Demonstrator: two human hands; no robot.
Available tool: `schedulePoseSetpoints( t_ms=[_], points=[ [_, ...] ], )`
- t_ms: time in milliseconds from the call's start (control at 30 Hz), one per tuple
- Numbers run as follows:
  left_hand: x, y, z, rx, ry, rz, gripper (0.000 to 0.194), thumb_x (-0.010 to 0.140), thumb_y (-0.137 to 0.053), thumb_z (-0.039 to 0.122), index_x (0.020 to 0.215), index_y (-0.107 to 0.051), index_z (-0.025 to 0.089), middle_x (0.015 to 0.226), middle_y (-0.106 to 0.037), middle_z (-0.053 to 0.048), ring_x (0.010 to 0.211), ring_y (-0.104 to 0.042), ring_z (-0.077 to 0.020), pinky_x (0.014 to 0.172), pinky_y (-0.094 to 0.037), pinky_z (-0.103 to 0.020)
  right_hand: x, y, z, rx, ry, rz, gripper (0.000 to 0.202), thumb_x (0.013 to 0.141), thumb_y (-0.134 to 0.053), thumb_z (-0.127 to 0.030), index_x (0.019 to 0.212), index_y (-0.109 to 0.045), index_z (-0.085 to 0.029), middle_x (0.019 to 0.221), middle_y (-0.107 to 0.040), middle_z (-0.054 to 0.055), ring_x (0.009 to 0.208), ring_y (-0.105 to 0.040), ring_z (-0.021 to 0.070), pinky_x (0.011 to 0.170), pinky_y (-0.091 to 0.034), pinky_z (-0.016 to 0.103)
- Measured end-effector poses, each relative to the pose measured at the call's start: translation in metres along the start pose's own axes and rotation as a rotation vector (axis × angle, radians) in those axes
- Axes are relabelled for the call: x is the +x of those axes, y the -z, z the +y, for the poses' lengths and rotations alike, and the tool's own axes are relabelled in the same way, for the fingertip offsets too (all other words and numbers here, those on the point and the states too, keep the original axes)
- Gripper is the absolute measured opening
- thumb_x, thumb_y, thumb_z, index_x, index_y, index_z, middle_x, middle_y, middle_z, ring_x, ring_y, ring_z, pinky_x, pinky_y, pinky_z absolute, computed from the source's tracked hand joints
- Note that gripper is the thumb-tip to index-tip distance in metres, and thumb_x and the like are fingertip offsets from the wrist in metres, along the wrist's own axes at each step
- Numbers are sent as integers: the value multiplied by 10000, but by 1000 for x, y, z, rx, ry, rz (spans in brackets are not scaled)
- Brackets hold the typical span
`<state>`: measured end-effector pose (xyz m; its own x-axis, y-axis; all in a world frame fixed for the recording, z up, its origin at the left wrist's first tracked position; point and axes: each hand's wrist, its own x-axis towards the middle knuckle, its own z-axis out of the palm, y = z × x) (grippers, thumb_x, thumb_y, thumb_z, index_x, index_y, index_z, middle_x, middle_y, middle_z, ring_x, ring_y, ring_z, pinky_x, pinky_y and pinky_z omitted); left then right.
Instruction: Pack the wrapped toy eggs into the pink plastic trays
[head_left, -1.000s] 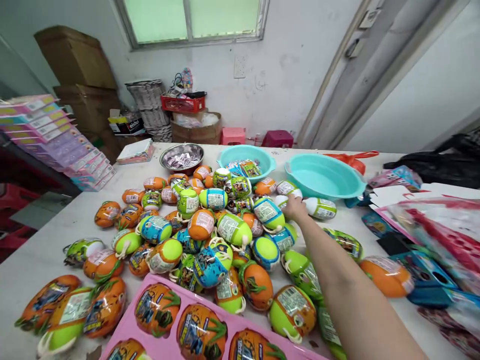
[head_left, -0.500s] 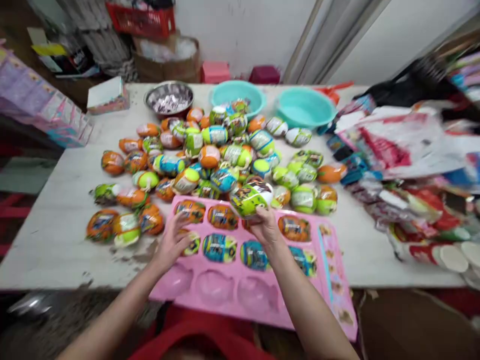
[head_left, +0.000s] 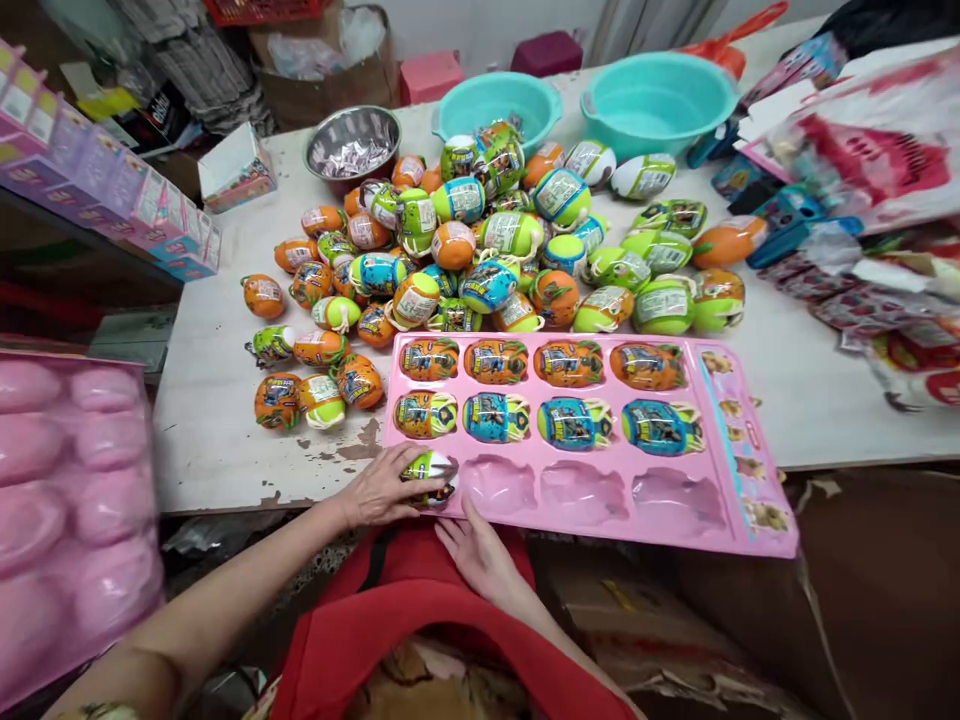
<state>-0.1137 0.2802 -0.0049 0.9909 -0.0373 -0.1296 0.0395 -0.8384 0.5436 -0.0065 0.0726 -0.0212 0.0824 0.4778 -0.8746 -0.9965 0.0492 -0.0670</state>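
Observation:
A pink moulded tray (head_left: 525,452) lies at the table's front edge, its two back rows filled with orange and blue wrapped eggs. My left hand (head_left: 379,487) has its fingers on a green and white egg (head_left: 426,466) in the front-left hollow. By the tray's front edge, my right hand (head_left: 476,545) is open with its fingers apart, holding nothing. The other three front hollows hold no egg. Behind the tray, a heap of orange, green and blue eggs (head_left: 454,245) covers the middle of the table.
A metal bowl (head_left: 352,145) of small packets and two turquoise basins (head_left: 660,95) stand at the back. Plastic bags (head_left: 877,150) and packets crowd the right side. Stacked boxes (head_left: 97,190) stand left, above another pink tray (head_left: 75,500).
The green and white egg has gone from my right hand to the front-left hollow, where my left hand now touches it. My right hand has moved down to the tray's front edge and opened.

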Motion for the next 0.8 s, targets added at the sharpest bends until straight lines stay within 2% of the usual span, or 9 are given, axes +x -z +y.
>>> schedulePoseSetpoints(
  t_ms=[100,200,367,500,567,633,667,733,800],
  points=[
    [-3,-14,-5,102,-33,-36,543,854,-596,470,1376,-443,461,1512,-305,-68,1327,-323,-336,1067,-292,-523,25,-19,21,160,139,22,499,515,-900,-356,945,-683,-224,953,-716,-2,951,-645,177,879,-532,309],
    [1,-14,-7,165,-30,-57,528,886,-536,488,1396,-400,479,1509,-312,-79,1320,-320,-347,1053,-263,-560,33,-32,27,192,166,84,478,499,-906,-315,914,-688,-219,901,-721,-15,882,-646,175,828,-554,334],
    [4,-13,-13,167,-19,-76,567,873,-535,532,1414,-382,459,1515,-299,-94,1334,-287,-369,1080,-172,-623,29,-35,29,200,176,232,439,478,-911,-260,849,-680,-214,850,-719,-21,821,-654,162,742,-555,292],
    [-3,-13,-16,1,-34,-44,436,920,-505,412,1354,-478,430,1524,-295,-39,1397,-227,-311,1141,-143,-576,31,-35,32,170,201,280,406,481,-903,-236,807,-661,-224,803,-713,-38,814,-657,157,692,-542,265],
    [-5,-16,-13,-146,113,157,420,916,-520,378,1334,-496,344,1510,-309,-62,1413,-222,-286,1151,-189,-538,34,-35,32,158,194,313,388,483,-899,-217,784,-654,-225,767,-707,-45,800,-655,153,661,-534,250],
    [-3,-19,-7,-369,405,423,612,825,-653,414,1366,-417,251,1473,-350,-120,1389,-293,-289,1129,-273,-512,36,-35,31,154,189,310,368,500,-889,-211,784,-655,-227,760,-708,-45,793,-656,153,651,-535,247],
    [0,-20,-5,-531,556,495,746,758,-722,432,1381,-371,220,1438,-396,-144,1348,-367,-293,1101,-331,-500,36,-34,31,153,186,308,356,511,-883,-211,782,-654,-230,762,-709,-44,793,-658,156,649,-537,248],
    [9,-21,-1,-914,784,442,878,644,-813,434,1358,-370,180,1326,-522,-160,1205,-530,-290,1006,-449,-457,39,-34,29,144,181,320,339,525,-873,-209,782,-652,-233,774,-714,-38,798,-664,164,632,-537,245],
    [18,-20,1,-1193,912,350,823,589,-848,414,1265,-449,168,1179,-630,-138,1037,-631,-269,908,-516,-416,43,-35,26,135,176,340,352,518,-868,-190,798,-658,-229,803,-723,-25,824,-671,177,622,-537,237]
  ],
)
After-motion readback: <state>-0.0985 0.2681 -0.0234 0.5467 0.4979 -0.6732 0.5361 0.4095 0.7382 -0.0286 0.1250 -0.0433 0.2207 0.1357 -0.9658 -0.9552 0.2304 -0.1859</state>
